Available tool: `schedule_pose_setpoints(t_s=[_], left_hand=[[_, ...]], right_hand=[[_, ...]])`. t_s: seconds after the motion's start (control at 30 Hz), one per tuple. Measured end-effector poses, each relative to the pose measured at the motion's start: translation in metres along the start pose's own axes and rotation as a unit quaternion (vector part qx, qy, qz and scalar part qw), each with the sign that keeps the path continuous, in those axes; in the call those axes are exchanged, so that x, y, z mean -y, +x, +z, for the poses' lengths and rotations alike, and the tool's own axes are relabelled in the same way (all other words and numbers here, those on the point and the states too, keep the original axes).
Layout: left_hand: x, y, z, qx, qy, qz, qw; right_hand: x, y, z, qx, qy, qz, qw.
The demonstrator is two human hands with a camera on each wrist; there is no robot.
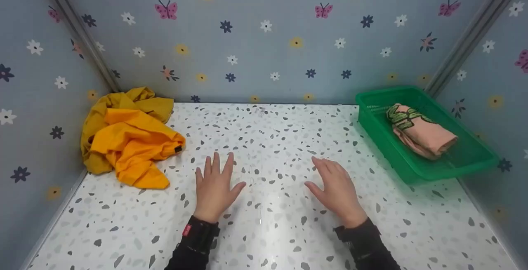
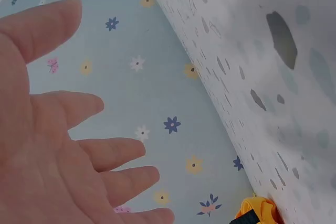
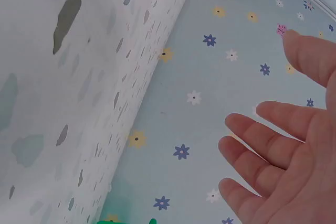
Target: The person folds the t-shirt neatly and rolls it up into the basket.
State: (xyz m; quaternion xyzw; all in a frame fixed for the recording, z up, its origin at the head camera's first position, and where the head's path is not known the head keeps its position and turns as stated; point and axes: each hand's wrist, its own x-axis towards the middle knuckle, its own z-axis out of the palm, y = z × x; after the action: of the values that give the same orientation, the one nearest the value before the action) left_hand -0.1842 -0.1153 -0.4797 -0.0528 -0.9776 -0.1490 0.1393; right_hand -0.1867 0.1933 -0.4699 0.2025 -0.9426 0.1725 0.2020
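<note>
Basket (image 1: 470, 154), green, holds 1 folded pink cloth (image 1: 429, 134).

This looks like a small walled booth, like a cubicle fitted out for work. A speckled counter (image 1: 272, 158) fills it, closed in by a back wall (image 1: 264, 51) and two side walls (image 1: 33, 105), all flower-printed, with metal strips (image 1: 78, 27) along the corners. The wider building cannot be told.

A crumpled orange cloth (image 1: 136, 146) is heaped on a mustard cloth (image 1: 94, 121) by the far left corner of the desk (image 1: 268, 134). By the far right corner, a folded pink cloth (image 1: 429, 134) with a green print is held in a green basket (image 1: 383, 148).
</note>
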Motion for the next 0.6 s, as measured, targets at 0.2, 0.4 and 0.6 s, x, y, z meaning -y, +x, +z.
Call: schedule_pose_setpoints(t_s=[0.2, 0.4, 0.6], left_hand=[[0.018, 0.001, -0.007, -0.026, -0.020, -0.015, 0.9993], [0.044, 0.003, -0.016, -0.045, -0.020, -0.038, 0.9981], [0.073, 0.006, -0.023, -0.045, -0.010, -0.072, 0.9963]], right_hand=[[0.003, 0.001, 0.004, -0.060, 0.018, -0.028, 0.998], [0.008, 0.001, 0.010, -0.057, 0.024, -0.038, 0.997], [0.016, 0.002, 0.016, -0.027, 0.028, -0.051, 0.998]])
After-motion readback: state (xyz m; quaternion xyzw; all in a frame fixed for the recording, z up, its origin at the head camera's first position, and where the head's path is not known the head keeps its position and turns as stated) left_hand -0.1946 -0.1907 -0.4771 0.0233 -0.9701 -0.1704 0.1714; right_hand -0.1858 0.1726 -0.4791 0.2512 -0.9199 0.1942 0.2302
